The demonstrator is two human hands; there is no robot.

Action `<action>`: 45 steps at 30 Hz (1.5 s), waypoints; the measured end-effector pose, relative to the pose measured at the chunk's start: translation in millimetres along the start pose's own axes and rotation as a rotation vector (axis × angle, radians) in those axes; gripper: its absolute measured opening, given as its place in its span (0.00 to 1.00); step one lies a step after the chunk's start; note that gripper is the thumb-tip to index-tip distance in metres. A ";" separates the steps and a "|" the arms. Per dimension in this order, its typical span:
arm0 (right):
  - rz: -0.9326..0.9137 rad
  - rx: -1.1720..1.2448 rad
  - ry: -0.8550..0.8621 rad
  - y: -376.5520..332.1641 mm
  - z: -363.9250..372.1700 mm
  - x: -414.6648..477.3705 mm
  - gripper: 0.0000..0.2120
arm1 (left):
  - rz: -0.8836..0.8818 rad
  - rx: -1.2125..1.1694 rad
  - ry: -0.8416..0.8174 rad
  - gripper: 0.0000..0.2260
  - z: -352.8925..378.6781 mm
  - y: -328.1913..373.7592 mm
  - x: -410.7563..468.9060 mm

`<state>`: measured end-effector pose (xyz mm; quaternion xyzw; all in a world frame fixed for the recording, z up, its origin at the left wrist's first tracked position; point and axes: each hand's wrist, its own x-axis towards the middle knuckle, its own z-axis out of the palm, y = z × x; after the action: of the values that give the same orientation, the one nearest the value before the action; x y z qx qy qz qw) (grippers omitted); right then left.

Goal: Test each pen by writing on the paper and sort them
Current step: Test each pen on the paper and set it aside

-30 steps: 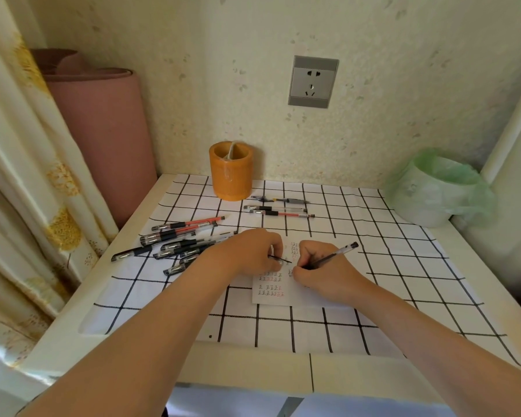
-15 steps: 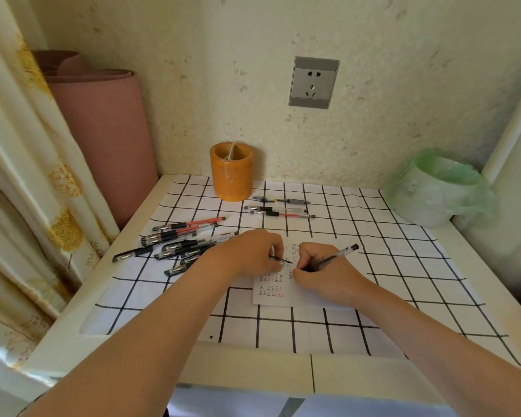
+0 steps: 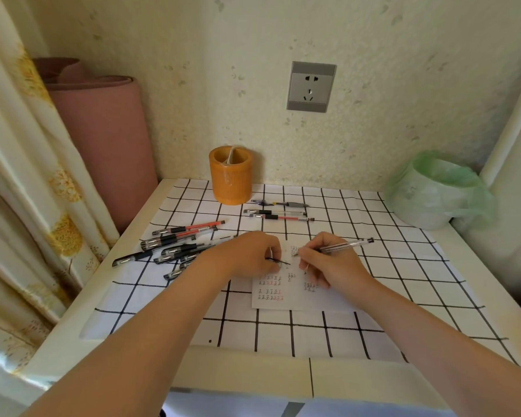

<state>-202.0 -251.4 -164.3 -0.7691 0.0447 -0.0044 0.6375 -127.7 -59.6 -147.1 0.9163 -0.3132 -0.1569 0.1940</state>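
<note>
The clear plastic pen [image 3: 346, 245] slants in the right hand [image 3: 331, 266], fingers pinched round its barrel, tip on the paper [image 3: 298, 302]. The left hand [image 3: 247, 254] rests knuckles-up at the paper's left edge, fingers curled on a thin black piece [image 3: 280, 261]. Small 正 marks, black and red, fill short rows. A heap of pens [image 3: 175, 245] lies left on the checked cloth [image 3: 403, 281].

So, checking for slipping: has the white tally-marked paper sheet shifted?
No. The white tally-marked paper sheet sits on the same black grid lines of the checked tablecloth.
</note>
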 end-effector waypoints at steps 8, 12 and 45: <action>0.024 0.261 0.093 -23.0 -11.0 8.5 0.16 | -0.088 -0.309 0.198 0.04 -16.8 -8.2 -0.9; 0.071 0.418 0.090 -32.8 -15.2 13.7 0.12 | -0.114 -0.567 0.273 0.07 -22.0 -1.4 -3.3; -0.172 -0.642 -0.011 -24.4 0.7 22.2 0.08 | -0.093 -0.440 0.242 0.06 -21.2 -2.5 -5.2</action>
<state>-178.3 -247.9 -141.5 -0.9318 -0.0249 -0.0397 0.3600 -121.7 -49.0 -128.8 0.8777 -0.2034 -0.1192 0.4172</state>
